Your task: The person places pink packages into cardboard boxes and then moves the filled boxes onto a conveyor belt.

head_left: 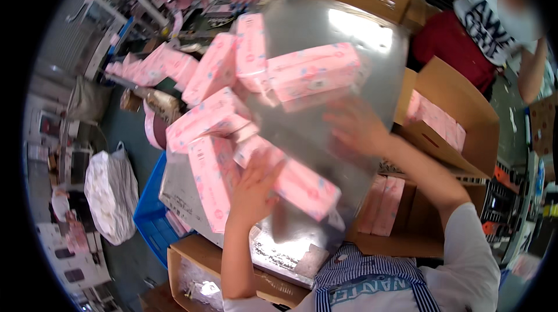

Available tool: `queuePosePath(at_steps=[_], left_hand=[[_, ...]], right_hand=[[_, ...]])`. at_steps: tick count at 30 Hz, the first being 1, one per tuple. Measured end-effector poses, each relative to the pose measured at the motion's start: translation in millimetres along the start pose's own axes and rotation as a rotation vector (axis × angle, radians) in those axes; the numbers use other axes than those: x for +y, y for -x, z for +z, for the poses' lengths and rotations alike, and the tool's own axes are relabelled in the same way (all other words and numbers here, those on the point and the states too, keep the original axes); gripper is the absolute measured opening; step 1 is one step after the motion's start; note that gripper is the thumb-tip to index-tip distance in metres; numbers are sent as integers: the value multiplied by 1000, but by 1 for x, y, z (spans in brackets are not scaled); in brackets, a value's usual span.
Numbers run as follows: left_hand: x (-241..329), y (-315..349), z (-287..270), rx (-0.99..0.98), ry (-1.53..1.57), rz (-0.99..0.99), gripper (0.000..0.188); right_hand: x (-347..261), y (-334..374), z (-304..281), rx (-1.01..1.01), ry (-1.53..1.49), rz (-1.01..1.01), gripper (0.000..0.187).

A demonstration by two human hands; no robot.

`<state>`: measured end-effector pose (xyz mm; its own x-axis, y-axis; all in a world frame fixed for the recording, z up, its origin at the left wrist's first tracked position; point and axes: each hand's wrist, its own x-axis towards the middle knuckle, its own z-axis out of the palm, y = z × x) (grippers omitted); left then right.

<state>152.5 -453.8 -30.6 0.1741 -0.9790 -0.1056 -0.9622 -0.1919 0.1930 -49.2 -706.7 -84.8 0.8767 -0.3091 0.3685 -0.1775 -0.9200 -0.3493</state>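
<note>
Several pink, flower-printed tissue packs lie loosely on the metal table (296, 27). My left hand (256, 187) rests with fingers spread across the near end of a slanting tissue pack (308, 187). Another tissue pack (210, 181) lies just left of that hand, lengthwise. My right hand (354, 126) is smeared by motion, so its fingers cannot be made out. It is close below a tissue pack (314, 74) at the upper right, apparently apart from it. Farther left, a tissue pack (203, 117) lies across the others, with an upright-lying tissue pack (251, 45) beyond.
A row of packs (157, 65) comes from the machine at the far left. Open cardboard boxes (459, 88) with packs stand at the right. A blue crate (152, 213) and a cardboard box (180, 254) sit at the near left. Another person (485, 15) works at the far right.
</note>
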Motion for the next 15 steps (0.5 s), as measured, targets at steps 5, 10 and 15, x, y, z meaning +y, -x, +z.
queuePosePath(at_steps=[5, 10, 15], left_hand=[[-73, 78, 22, 281, -66, -720, 87], [-42, 114, 29, 170, 207, -758, 99], [-26, 128, 96, 218, 1519, -754, 77]], right_hand=[[60, -141, 12, -246, 667, 249, 97], [16, -158, 8, -668, 503, 383, 92], [-23, -64, 24, -821, -241, 428, 78]])
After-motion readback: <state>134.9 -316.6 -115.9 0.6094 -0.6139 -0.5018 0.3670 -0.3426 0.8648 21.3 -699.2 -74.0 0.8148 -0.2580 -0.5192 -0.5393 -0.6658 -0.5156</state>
